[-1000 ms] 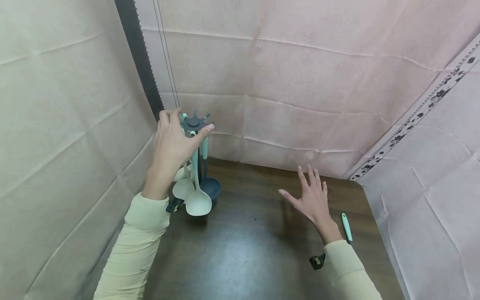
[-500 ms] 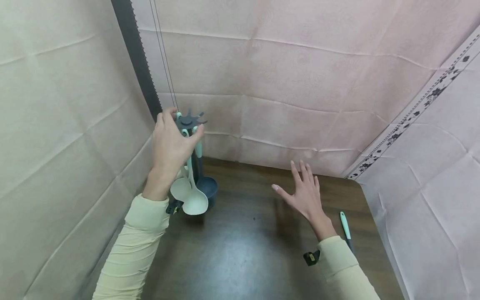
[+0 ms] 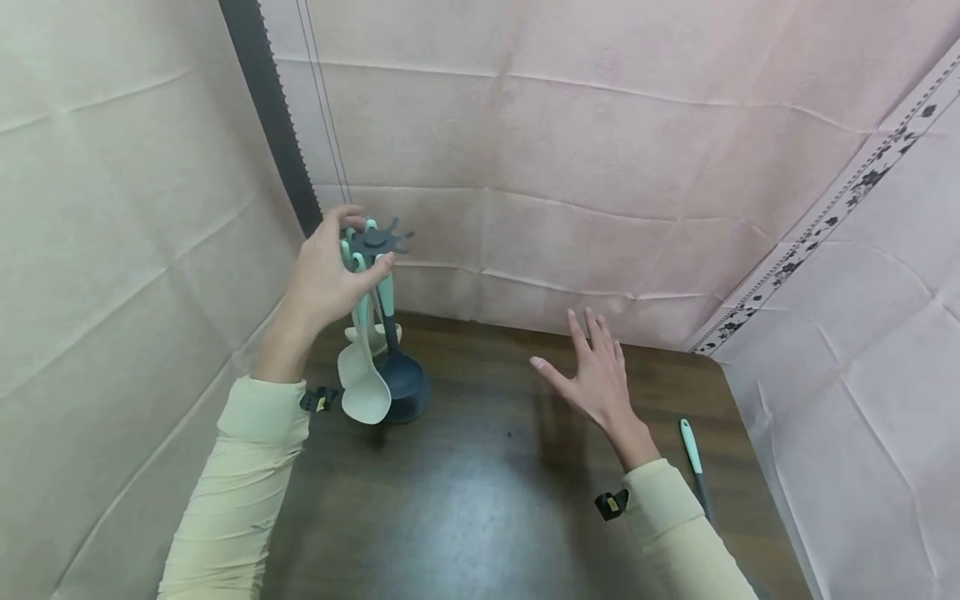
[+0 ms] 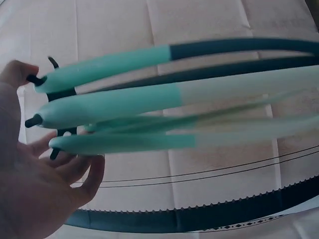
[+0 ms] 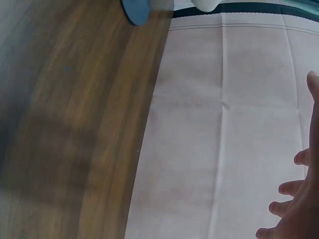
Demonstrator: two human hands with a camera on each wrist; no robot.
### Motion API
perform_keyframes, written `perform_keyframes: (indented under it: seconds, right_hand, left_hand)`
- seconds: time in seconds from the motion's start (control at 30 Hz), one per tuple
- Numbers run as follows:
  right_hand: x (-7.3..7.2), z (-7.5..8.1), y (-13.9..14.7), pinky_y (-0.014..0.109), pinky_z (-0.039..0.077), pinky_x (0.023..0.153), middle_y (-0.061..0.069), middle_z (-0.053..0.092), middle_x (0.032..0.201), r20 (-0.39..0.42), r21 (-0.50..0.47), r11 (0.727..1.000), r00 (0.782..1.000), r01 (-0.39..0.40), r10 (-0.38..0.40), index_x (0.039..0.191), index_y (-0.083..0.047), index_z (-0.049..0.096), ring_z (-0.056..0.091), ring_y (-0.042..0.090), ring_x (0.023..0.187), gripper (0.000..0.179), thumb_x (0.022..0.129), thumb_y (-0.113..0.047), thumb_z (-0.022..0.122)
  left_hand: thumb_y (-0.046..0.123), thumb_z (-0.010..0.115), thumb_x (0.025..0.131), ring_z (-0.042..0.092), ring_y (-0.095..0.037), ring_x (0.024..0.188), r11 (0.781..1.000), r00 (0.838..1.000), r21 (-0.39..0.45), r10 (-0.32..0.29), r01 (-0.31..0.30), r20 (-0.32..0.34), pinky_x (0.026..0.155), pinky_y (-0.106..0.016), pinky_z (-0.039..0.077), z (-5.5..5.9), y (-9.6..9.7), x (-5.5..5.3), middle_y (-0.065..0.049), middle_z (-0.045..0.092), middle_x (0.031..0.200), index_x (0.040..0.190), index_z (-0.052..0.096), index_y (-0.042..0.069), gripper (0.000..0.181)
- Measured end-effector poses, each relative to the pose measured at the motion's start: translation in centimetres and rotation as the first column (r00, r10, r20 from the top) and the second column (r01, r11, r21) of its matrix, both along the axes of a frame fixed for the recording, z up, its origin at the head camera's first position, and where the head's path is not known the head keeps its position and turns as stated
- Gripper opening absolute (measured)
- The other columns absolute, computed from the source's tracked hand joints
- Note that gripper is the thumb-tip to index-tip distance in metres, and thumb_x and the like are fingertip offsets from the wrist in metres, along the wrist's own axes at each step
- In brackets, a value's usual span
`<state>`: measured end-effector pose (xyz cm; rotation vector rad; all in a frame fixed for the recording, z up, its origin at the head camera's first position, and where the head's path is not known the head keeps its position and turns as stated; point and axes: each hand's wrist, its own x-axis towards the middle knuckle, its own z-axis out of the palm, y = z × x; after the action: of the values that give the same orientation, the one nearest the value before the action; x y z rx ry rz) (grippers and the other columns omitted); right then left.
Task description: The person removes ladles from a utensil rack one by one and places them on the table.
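A dark utensil stand with a hooked top (image 3: pixel 377 242) rises at the table's back left. Several utensils with mint handles hang from it, among them a white ladle (image 3: pixel 366 396) and a dark ladle (image 3: pixel 401 375). My left hand (image 3: pixel 318 279) holds the hooked top, thumb at the near side and fingers curled behind. In the left wrist view, the mint handles (image 4: pixel 109 104) hang from dark hooks beside the thumb and fingers. My right hand (image 3: pixel 596 379) hovers over the table's back middle, fingers spread and holding nothing.
A utensil with a mint handle (image 3: pixel 691 446) and dark shaft lies on the brown wooden table (image 3: pixel 480 467) at the right; the right sleeve hides its far end. Cloth walls (image 3: pixel 570 183) stand behind and on both sides.
The hooked top and hanging utensils have turned and shifted slightly left, with the white ladle swinging left. My left hand has moved a little left with them. My right hand has drifted left and toward the back.
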<state>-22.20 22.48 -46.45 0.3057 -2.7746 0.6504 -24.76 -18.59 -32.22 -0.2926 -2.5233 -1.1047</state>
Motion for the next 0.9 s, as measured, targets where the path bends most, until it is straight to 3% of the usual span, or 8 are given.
perform_keyframes:
  seconds: [0.07,0.13,0.23,0.33,0.4,0.57,0.7,0.9]
  right_hand:
    - [0.0,0.2,-0.3,0.071,0.01,0.123,0.006,0.011,0.178,-0.002,-0.006,1.0,1.0,-0.008,0.008,0.171,-0.027,0.019,0.005,0.029,0.164,0.102,0.092,-0.077,0.058]
    - [0.0,0.4,-0.6,0.071,0.01,0.123,0.006,0.012,0.178,-0.007,-0.018,1.0,1.0,-0.011,0.011,0.171,-0.027,0.019,0.005,0.029,0.164,0.102,0.092,-0.078,0.058]
    - [-0.1,0.8,-1.1,0.073,0.012,0.122,0.005,0.013,0.177,-0.02,-0.058,0.998,1.0,-0.018,0.017,0.171,-0.026,0.021,0.007,0.031,0.163,0.1,0.092,-0.076,0.058]
    - [-0.3,1.4,-1.7,0.075,0.015,0.12,0.002,0.014,0.177,-0.029,-0.115,0.993,0.999,-0.025,0.022,0.171,-0.028,0.022,0.011,0.031,0.163,0.097,0.094,-0.074,0.059]
    - [-0.5,1.8,-2.3,0.076,0.018,0.119,0.0,0.015,0.177,-0.033,-0.147,0.989,0.999,-0.033,0.028,0.17,-0.029,0.022,0.014,0.031,0.162,0.096,0.094,-0.073,0.059]
    - [-0.9,2.8,-3.8,0.074,0.024,0.118,-0.002,0.016,0.177,-0.029,-0.191,0.98,0.998,-0.053,0.048,0.17,-0.032,0.02,0.018,0.031,0.162,0.094,0.094,-0.075,0.056]
    - [-1.0,3.4,-4.7,0.074,0.025,0.117,-0.005,0.016,0.176,-0.024,-0.217,0.974,0.997,-0.071,0.067,0.17,-0.035,0.019,0.018,0.029,0.161,0.092,0.095,-0.075,0.055]
    - [-1.1,3.5,-5.7,0.072,0.024,0.119,-0.004,0.016,0.177,-0.031,-0.206,0.975,0.996,-0.087,0.083,0.17,-0.035,0.019,0.018,0.029,0.162,0.093,0.094,-0.077,0.054]
  left_hand:
    - [0.05,0.07,0.095,0.053,-0.037,0.137,1.0,1.0,-0.018,-0.023,0.023,0.011,0.109,-0.064,0.044,0.1,-0.1,0.0,-0.013,0.054,0.153,0.159,0.037,0.012,0.082]
    - [0.054,0.067,0.096,0.051,-0.038,0.139,0.999,0.999,-0.053,-0.006,0.008,0.036,0.11,-0.066,0.042,0.4,0.1,0.4,-0.013,0.051,0.157,0.162,0.034,0.014,0.084]
    - [0.07,0.06,0.094,0.047,-0.041,0.14,0.99,0.993,-0.111,0.094,-0.086,0.073,0.109,-0.067,0.041,0.7,1.0,1.2,-0.016,0.043,0.161,0.165,0.029,0.014,0.096]
    - [0.079,0.054,0.091,0.047,-0.043,0.134,0.974,0.976,-0.118,0.202,-0.192,0.084,0.107,-0.064,0.043,0.9,2.3,1.8,-0.022,0.04,0.155,0.165,0.028,0.01,0.105]
    - [0.077,0.055,0.092,0.048,-0.041,0.127,0.966,0.966,-0.095,0.249,-0.241,0.075,0.103,-0.06,0.045,0.9,3.1,2.0,-0.024,0.042,0.148,0.163,0.03,0.005,0.104]
    - [0.058,0.064,0.096,0.055,-0.041,0.121,0.953,0.954,-0.044,0.3,-0.299,0.011,0.1,-0.058,0.047,0.6,3.5,2.1,-0.023,0.053,0.138,0.158,0.036,-0.001,0.09]
    - [0.05,0.068,0.096,0.061,-0.042,0.122,0.96,0.959,-0.009,0.281,-0.281,-0.016,0.1,-0.057,0.052,0.6,3.1,2.0,-0.023,0.058,0.141,0.158,0.038,0.0,0.085]
    - [0.046,0.071,0.098,0.057,-0.043,0.134,0.991,0.991,0.043,0.121,-0.124,0.065,0.107,-0.059,0.049,0.8,0.7,1.2,-0.02,0.051,0.157,0.163,0.034,0.008,0.084]
